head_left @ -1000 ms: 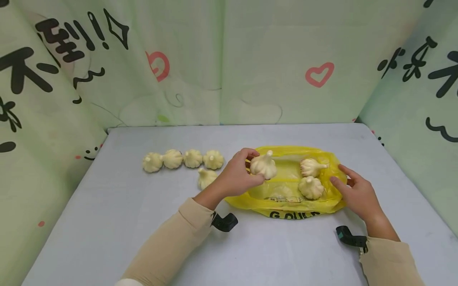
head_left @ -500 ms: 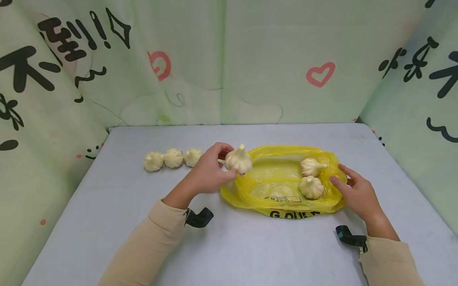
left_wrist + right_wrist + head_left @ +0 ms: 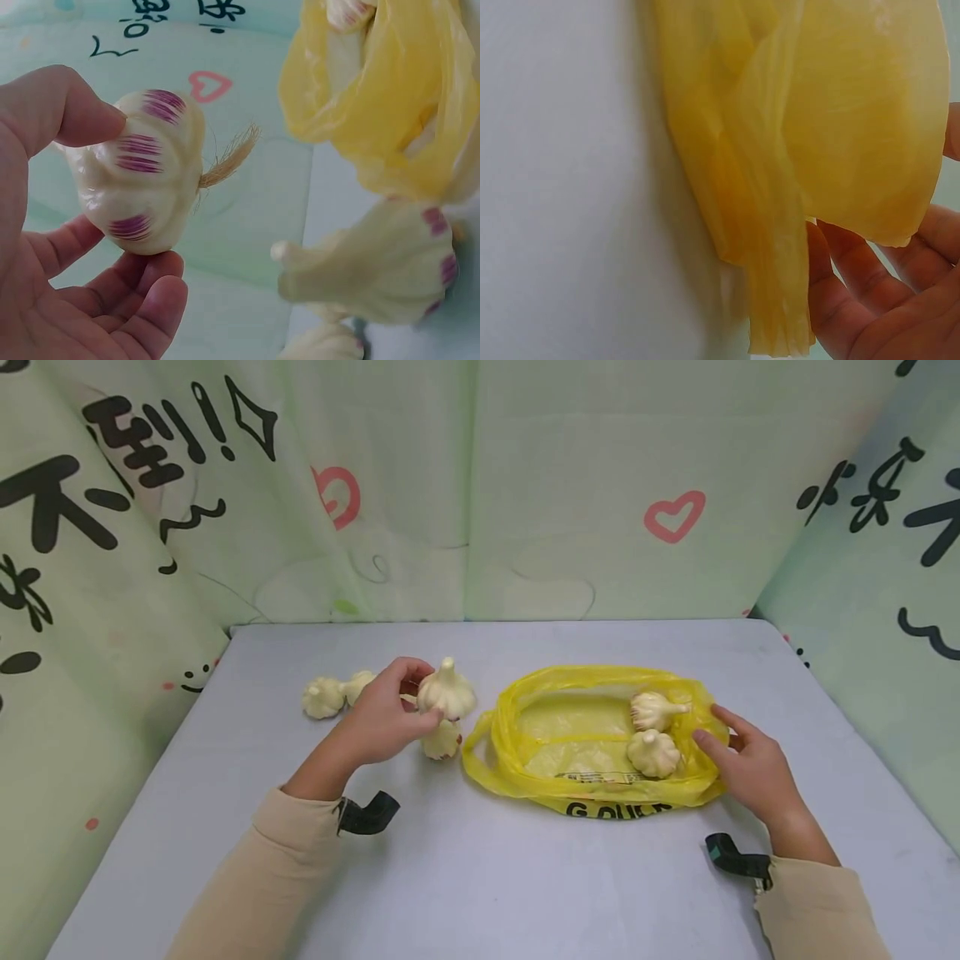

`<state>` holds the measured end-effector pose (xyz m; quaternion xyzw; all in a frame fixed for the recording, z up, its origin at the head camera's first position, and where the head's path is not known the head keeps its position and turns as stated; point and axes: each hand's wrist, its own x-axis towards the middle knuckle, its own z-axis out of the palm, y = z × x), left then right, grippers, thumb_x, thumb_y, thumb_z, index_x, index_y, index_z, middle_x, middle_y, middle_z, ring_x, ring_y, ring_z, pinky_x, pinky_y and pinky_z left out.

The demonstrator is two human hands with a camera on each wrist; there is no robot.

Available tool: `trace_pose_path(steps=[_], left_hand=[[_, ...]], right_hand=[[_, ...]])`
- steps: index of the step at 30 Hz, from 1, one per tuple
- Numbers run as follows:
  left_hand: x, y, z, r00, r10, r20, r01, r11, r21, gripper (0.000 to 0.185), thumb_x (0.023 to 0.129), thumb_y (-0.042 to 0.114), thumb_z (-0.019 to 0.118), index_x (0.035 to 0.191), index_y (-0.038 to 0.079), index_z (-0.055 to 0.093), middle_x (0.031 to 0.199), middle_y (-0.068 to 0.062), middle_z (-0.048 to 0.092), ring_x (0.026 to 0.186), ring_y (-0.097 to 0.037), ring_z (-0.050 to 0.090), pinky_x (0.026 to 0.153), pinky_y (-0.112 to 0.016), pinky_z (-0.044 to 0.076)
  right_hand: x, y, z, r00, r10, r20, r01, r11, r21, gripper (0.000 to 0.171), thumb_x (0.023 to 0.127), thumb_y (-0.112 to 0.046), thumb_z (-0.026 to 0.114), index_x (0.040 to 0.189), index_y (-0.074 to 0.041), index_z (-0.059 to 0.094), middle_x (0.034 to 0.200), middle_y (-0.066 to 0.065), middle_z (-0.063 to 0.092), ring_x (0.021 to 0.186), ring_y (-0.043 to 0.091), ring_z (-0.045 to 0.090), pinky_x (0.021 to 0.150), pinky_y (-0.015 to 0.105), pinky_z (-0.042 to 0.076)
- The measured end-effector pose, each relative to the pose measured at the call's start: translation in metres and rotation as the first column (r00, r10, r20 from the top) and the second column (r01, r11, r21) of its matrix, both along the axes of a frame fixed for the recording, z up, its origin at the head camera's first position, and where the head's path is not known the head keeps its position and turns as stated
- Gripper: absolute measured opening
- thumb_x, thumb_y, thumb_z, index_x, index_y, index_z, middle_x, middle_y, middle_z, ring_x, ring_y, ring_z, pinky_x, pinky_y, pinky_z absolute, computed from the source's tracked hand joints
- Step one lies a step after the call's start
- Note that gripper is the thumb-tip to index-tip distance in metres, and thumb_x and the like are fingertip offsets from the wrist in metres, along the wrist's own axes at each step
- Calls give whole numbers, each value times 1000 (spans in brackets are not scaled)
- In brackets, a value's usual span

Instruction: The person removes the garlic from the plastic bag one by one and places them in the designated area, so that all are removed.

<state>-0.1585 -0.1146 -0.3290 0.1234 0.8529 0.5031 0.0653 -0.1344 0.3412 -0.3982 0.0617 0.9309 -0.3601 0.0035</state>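
Observation:
My left hand (image 3: 382,714) holds a white garlic bulb (image 3: 447,691) between thumb and fingers, raised above the table. In the left wrist view this garlic bulb (image 3: 142,172) shows purple streaks and a tuft of brown roots. Just below it, another garlic bulb (image 3: 441,742) sits on the table, partly covered. An opened yellow plastic bag (image 3: 517,777) lies to the right with two bulbs, an upper one (image 3: 654,710) and a lower one (image 3: 652,754), inside at its right end. My right hand (image 3: 757,768) grips the bag's right edge.
Left of the bag a row of garlic bulbs (image 3: 323,698) stands on the white table (image 3: 480,877), partly hidden by the left hand. A printed pale green curtain (image 3: 555,460) encloses the back and both sides.
My left hand has carried its garlic bulb leftward, from over the bag's left part to above the loose bulbs. The right hand and the bag have stayed nearly still.

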Motion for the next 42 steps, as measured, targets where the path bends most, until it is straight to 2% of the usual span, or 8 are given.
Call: trace_pose_path(steps=[6,13,24,29,34,42], left_hand=[[2,-22,-4,999,47,3,-47,998,-29,50,87,11,67,132,0,48,124,-13,55,113,-28,52,98,-44,46],[6,-41,-9,997,70,15,-70,996,-50,51,89,12,66,133,-3,46,126,-16,54,116,-31,53,100,-46,45],[11,-55,-16,995,97,39,-92,991,-97,50,89,14,66,132,-4,48,124,-17,55,112,-32,53,93,-42,47],[12,-58,-22,992,104,77,-96,991,-94,51,90,15,67,133,-3,48,126,-18,54,114,-34,53,88,-40,49],[11,-61,-29,990,101,95,-92,991,-97,53,91,15,67,136,-4,47,130,-19,53,119,-35,51,92,-43,48],[5,-69,-50,992,74,100,-65,994,-87,52,91,12,67,135,-6,47,129,-20,55,120,-35,53,91,-40,49]], right_hand=[[0,1,1,1000,-1,1,1,1000,4,75,104,-47,47,156,1,26,149,39,30,124,55,37,89,59,45],[0,2,2,1000,0,-1,0,1000,14,74,104,-47,48,156,1,27,149,39,32,122,53,39,79,38,46],[0,2,1,1000,-6,-11,6,1000,15,74,104,-46,49,155,2,28,147,39,34,122,53,41,74,29,43],[-1,2,1,1000,1,-8,-1,1000,14,74,104,-47,49,155,3,28,148,39,33,122,54,39,78,36,46],[-1,1,1,1000,2,0,-2,1000,11,75,104,-48,49,156,2,26,149,39,31,123,55,38,82,46,47],[-1,2,-1,1000,-2,3,2,1000,9,76,104,-48,48,156,1,26,149,39,30,125,56,37,90,59,46]])
